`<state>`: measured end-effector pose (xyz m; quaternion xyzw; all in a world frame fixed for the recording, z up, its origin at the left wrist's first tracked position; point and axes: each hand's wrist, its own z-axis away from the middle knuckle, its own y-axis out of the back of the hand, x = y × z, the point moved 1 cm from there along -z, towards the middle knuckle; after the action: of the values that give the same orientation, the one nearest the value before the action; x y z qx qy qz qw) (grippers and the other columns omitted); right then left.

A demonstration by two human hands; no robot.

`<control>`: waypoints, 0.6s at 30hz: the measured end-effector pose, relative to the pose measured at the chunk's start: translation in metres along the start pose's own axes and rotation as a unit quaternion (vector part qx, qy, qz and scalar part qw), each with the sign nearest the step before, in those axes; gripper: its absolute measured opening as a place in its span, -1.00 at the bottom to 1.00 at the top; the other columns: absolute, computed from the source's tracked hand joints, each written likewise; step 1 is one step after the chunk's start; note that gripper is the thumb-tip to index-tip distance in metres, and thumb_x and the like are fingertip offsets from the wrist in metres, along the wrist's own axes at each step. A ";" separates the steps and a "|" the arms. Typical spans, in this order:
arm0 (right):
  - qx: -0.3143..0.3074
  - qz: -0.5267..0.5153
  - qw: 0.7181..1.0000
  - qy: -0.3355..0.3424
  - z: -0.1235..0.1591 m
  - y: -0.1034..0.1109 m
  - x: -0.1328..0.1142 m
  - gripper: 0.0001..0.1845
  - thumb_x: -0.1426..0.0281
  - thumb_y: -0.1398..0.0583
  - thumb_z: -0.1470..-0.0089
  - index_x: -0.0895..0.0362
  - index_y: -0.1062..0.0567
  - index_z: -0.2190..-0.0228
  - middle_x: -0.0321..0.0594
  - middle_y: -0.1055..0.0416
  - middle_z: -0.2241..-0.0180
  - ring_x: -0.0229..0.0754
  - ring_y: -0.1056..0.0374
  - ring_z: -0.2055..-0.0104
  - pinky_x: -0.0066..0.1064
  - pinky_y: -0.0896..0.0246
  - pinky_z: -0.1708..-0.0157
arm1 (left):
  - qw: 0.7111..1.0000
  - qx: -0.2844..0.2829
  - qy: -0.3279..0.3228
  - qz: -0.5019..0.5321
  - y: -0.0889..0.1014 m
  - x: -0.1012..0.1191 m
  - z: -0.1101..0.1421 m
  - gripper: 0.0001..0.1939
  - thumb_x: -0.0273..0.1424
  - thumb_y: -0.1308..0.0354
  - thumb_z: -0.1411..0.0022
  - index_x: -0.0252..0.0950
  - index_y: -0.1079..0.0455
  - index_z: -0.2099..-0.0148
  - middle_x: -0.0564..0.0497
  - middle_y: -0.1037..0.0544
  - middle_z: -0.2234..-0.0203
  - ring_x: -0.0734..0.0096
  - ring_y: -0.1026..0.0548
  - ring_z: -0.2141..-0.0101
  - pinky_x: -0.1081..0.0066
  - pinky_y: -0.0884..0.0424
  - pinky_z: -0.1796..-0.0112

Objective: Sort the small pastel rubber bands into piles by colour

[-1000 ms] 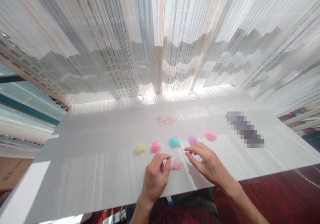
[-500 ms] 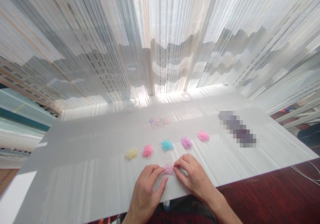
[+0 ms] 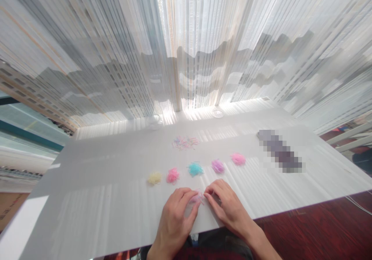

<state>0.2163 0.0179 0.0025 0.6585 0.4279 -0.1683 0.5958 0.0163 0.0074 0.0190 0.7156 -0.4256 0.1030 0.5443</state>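
Observation:
In front of me a small tuft of thin pale pink and lilac strands (image 3: 197, 197) lies on the white table. My left hand (image 3: 178, 213) has its thumb and forefinger closed around the tuft's left side, covering part of it. At its right edge, my right hand (image 3: 228, 205) holds thumb and forefinger pinched together; anything between those tips is too small to make out. Beyond my hands runs a row of similar heaps: yellow (image 3: 154, 178), bright pink (image 3: 173, 175), turquoise (image 3: 195, 169), purple (image 3: 217, 166) and light pink (image 3: 238, 159).
Farther back lies a loose scatter of mixed pastel strands (image 3: 185, 143). A blurred-out dark oblong thing (image 3: 279, 151) rests at the right. Two clear round items, one a shallow dish (image 3: 217, 114), stand near the striped curtain (image 3: 186, 58). The white table's (image 3: 87, 205) front edge is close to me.
My left thumb has moved up to the forefinger, closing on the tuft. My right hand stays pinched at the tuft's right side. The whole view has shifted slightly.

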 end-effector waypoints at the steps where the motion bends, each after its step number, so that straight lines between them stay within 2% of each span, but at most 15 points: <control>1: 0.002 -0.003 1.000 0.001 0.000 0.000 0.000 -0.87 0.49 -0.14 -0.34 0.07 -0.42 0.28 -0.19 -0.42 0.29 -0.08 -0.35 0.25 -0.24 -0.30 0.24 | 1.000 0.001 -0.002 -0.007 -0.002 0.000 -0.002 -0.84 -0.41 -0.14 -0.44 -0.23 -0.48 -0.02 -0.09 -0.59 0.20 0.24 -0.60 0.21 0.29 -0.59 0.20; 8: 0.015 0.000 1.000 0.021 0.002 0.001 0.001 -0.87 0.49 -0.14 -0.34 0.06 -0.43 0.28 -0.21 -0.42 0.31 -0.10 -0.35 0.27 -0.27 -0.30 0.26 | 0.999 0.004 -0.006 -0.032 -0.009 0.000 -0.008 -0.83 -0.41 -0.09 -0.47 -0.22 -0.52 0.10 -0.04 -0.61 0.28 0.28 -0.59 0.31 0.34 -0.54 0.27; 13: 0.034 0.010 0.999 0.035 0.001 0.000 0.000 -0.89 0.51 -0.18 -0.30 0.07 -0.44 0.27 -0.21 -0.43 0.31 -0.09 -0.37 0.27 -0.26 -0.32 0.26 | 1.000 -0.001 0.007 -0.023 -0.008 -0.002 -0.008 -0.84 -0.42 -0.12 -0.46 -0.22 -0.54 0.10 -0.03 -0.61 0.28 0.29 -0.59 0.30 0.36 -0.53 0.28; 18: 0.054 -0.006 0.997 0.048 0.001 0.001 -0.001 -0.85 0.49 -0.21 -0.28 0.06 -0.47 0.13 -0.19 -0.44 0.27 -0.08 -0.40 0.23 -0.25 -0.38 0.23 | 0.999 0.002 0.034 0.034 -0.003 -0.003 -0.009 -0.86 -0.43 -0.16 -0.44 -0.21 -0.56 0.09 -0.02 -0.61 0.26 0.39 -0.55 0.35 0.47 -0.47 0.36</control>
<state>0.2166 0.0167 0.0036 0.6949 0.4501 -0.1626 0.5367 0.0198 0.0165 0.0185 0.6981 -0.4309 0.1465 0.5527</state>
